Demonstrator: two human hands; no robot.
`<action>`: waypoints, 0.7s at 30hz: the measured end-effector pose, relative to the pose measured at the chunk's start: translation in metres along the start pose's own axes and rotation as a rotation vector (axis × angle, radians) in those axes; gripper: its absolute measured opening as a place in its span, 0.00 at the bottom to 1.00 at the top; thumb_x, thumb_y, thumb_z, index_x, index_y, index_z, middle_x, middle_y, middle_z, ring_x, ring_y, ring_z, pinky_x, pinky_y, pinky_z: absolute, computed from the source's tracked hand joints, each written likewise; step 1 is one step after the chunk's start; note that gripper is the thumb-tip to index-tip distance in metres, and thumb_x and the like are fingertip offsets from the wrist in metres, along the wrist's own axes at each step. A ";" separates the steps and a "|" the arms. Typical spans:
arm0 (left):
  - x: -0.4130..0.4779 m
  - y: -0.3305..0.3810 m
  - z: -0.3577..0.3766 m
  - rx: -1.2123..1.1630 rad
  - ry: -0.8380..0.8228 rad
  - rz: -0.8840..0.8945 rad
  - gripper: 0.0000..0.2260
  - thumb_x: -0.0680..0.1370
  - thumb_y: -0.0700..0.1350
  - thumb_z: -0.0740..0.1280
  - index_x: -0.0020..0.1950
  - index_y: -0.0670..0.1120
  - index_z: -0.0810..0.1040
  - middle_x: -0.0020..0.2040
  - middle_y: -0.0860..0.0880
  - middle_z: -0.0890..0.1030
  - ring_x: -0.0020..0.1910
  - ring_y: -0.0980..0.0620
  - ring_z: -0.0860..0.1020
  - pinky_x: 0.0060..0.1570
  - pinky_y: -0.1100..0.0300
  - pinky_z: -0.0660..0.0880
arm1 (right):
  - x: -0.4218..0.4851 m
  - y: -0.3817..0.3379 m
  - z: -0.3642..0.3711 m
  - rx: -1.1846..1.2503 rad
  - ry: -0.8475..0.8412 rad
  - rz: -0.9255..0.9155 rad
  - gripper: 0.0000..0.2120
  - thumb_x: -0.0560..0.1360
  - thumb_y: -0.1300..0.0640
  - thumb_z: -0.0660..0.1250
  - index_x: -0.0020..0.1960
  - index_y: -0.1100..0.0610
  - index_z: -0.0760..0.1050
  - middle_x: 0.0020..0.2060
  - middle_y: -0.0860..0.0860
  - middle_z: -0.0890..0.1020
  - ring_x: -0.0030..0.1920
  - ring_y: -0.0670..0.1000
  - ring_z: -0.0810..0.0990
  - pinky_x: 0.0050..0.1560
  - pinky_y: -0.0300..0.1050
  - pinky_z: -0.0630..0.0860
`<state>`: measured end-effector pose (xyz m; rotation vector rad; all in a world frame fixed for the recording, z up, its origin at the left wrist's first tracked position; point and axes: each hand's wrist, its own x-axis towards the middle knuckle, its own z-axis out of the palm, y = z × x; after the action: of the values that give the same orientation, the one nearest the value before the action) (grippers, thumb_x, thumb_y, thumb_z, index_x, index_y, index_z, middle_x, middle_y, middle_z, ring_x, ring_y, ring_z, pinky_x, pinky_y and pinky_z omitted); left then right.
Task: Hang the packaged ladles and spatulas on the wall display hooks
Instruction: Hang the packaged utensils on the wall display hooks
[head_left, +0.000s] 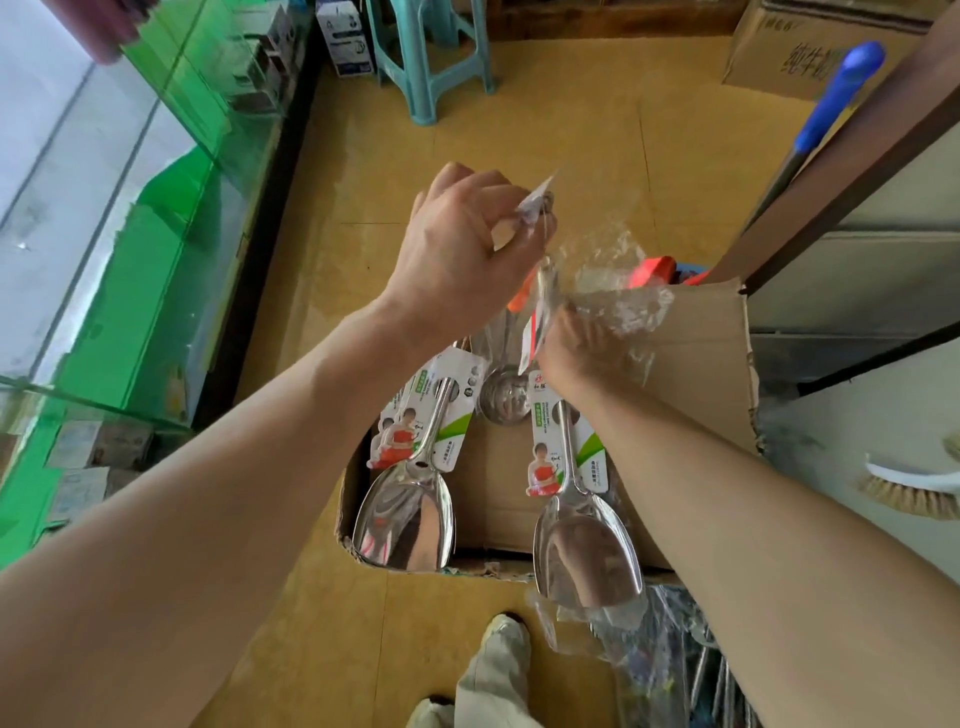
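The person stands over an open cardboard box (701, 364) on the yellow floor, both bare arms reaching down above it. The left hand (467, 249) is clenched, its fingertips pinching the white card top of a packaged ladle (506, 397). The ladle hangs straight down from that grip, its perforated bowl above the back of the box. The right hand (582, 348), just below and beside the left, is curled tight around crumpled plastic wrap (618, 306) next to the ladle's handle; the wrap drapes over its knuckles.

Two packaged spatulas lie in the box. The left spatula (405, 519) has its shiny blade at the front left corner. The right spatula (587, 551) lies near the right side, and its blade sticks out past the front edge.

A shoe (501, 631) stands on the floor just in front of the box. A green glass counter (171, 208) runs along the left, a teal stool (431, 62) stands beyond the box, and a brush (914, 488) lies on a shelf to the right.
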<state>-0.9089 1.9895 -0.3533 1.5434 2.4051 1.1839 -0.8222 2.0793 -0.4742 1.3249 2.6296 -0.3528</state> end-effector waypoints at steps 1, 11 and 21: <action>0.002 -0.001 0.001 0.012 -0.011 0.000 0.15 0.77 0.49 0.62 0.38 0.42 0.81 0.37 0.54 0.78 0.48 0.47 0.73 0.49 0.50 0.72 | 0.003 -0.003 0.001 0.025 0.010 0.014 0.14 0.80 0.65 0.55 0.65 0.63 0.68 0.53 0.58 0.80 0.53 0.57 0.80 0.45 0.46 0.70; 0.009 0.002 -0.003 -0.055 -0.135 -0.131 0.11 0.79 0.47 0.64 0.45 0.41 0.83 0.42 0.46 0.81 0.43 0.45 0.78 0.45 0.54 0.75 | 0.006 0.012 -0.025 0.517 -0.183 0.114 0.22 0.80 0.51 0.57 0.68 0.65 0.64 0.62 0.62 0.74 0.61 0.63 0.74 0.62 0.53 0.70; 0.000 0.048 -0.027 -0.081 -0.484 -0.160 0.08 0.77 0.44 0.68 0.54 0.47 0.83 0.53 0.52 0.83 0.46 0.57 0.78 0.48 0.67 0.73 | -0.064 0.043 -0.125 0.923 -0.083 0.136 0.14 0.77 0.49 0.66 0.56 0.57 0.74 0.47 0.54 0.79 0.42 0.52 0.79 0.40 0.43 0.77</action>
<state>-0.8842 1.9841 -0.3043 1.3851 2.0858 0.7577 -0.7558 2.0911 -0.3435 1.6170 2.3228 -1.6871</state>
